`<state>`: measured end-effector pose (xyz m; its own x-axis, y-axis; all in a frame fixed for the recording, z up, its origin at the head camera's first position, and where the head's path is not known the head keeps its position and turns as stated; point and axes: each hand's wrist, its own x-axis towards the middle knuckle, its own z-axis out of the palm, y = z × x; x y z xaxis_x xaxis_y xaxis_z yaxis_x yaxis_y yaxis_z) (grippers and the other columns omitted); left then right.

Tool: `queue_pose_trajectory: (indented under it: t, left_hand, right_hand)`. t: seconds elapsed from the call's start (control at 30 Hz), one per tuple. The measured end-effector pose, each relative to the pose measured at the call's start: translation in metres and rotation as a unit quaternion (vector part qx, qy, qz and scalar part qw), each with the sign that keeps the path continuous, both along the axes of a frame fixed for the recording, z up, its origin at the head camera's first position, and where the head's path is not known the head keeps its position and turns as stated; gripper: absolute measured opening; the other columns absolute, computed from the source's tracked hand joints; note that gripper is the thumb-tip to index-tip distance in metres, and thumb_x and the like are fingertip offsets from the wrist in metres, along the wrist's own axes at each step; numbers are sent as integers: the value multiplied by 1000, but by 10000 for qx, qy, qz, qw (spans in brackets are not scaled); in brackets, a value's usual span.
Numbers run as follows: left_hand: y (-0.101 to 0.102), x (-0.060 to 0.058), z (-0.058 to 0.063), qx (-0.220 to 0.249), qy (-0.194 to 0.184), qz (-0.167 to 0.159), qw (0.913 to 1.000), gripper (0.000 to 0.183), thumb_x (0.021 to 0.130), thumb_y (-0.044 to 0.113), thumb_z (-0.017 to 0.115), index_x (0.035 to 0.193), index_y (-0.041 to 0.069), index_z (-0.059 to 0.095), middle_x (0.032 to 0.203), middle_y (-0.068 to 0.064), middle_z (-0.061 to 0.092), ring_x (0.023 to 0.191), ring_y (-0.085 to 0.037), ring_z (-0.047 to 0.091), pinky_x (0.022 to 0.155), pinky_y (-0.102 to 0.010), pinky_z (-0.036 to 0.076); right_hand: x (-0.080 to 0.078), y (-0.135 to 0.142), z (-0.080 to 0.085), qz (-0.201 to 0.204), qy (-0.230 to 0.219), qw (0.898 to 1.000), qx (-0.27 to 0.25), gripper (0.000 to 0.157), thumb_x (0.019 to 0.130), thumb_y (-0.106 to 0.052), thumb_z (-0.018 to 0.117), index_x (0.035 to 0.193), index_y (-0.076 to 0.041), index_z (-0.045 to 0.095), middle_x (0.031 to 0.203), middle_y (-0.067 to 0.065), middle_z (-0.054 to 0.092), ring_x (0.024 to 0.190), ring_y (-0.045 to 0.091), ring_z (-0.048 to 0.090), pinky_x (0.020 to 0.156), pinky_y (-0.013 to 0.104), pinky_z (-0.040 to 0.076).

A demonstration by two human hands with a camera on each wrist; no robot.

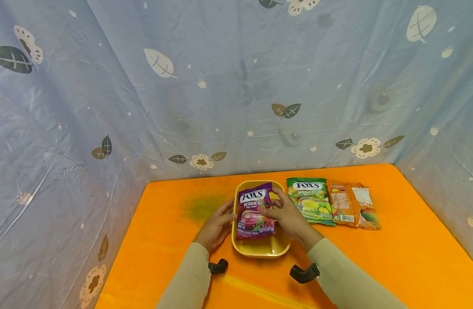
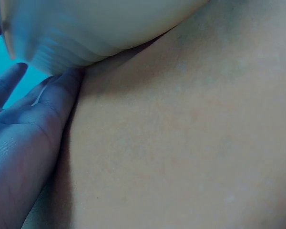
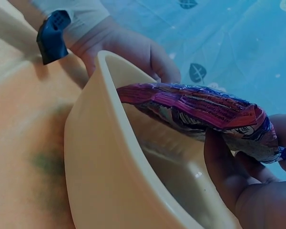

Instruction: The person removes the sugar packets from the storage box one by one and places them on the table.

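Observation:
A purple candy bag point(image 1: 256, 212) lettered FOX'S Berries lies tilted over a yellow plastic tub point(image 1: 261, 254). My right hand point(image 1: 284, 214) pinches the bag along its right side, with the thumb on its printed front. In the right wrist view, the bag point(image 3: 195, 107) is seen edge-on, its near end raised and its far end inside the tub wall. My left hand point(image 1: 218, 225) holds the tub's left side, thumb at the rim. The left wrist view shows the fingers point(image 2: 57, 95) against the tub's outer wall point(image 2: 105, 28).
Right of the tub lie a green FOX'S Spring Tea bag point(image 1: 311, 201) and an orange candy bag point(image 1: 352, 206), side by side on the orange tabletop point(image 1: 174, 249). A blue patterned curtain point(image 1: 228, 107) stands behind and at both sides.

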<state>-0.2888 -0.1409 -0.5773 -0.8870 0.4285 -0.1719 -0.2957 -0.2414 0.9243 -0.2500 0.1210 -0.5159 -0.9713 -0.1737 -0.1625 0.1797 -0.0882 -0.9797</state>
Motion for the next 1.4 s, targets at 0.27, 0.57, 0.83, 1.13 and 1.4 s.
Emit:
queue_pose_trajectory:
  t: [0.27,0.57,0.83,1.13,1.4]
  left_hand:
    - [0,1,1,28,8,23,10000,70,106,8,64,171,12,37,171,-16,38,140,-38,56,111,-47,51]
    - [0,1,1,58,14,10,10000,72,106,9,65,171,10,35,171,-18,38,141,-39,55,112,-47,50]
    - [-1,1,1,22,-4,-6,10000,72,106,10,65,172,12,36,171,-17,38,139,-39,57,112,-48,50]
    - [-1,1,1,61,46,-46,10000,72,106,9,64,172,10,34,171,-19,37,138,-38,58,112,-47,50]
    - [-1,1,1,40,72,-2,10000,71,106,7,63,172,11,35,171,-18,37,141,-37,55,112,-47,50]
  right_hand:
    - [0,0,-1,-58,13,9995,-304,77,105,-3,71,169,-11,28,148,25,56,121,36,66,98,48,60]
    - [2,0,-2,-93,-2,9990,-438,75,105,-3,71,168,-12,30,146,23,56,120,35,66,98,47,60]
    - [4,0,1,-191,-18,9981,-589,78,104,-1,71,169,-14,31,146,23,55,123,37,64,99,49,60]
    - [6,0,3,-425,-123,9962,-750,82,105,-1,70,172,-13,25,153,24,50,127,36,61,100,44,59]
    - [10,7,5,-604,-82,9959,-672,80,105,-2,71,171,-12,27,152,24,49,120,31,65,97,41,61]
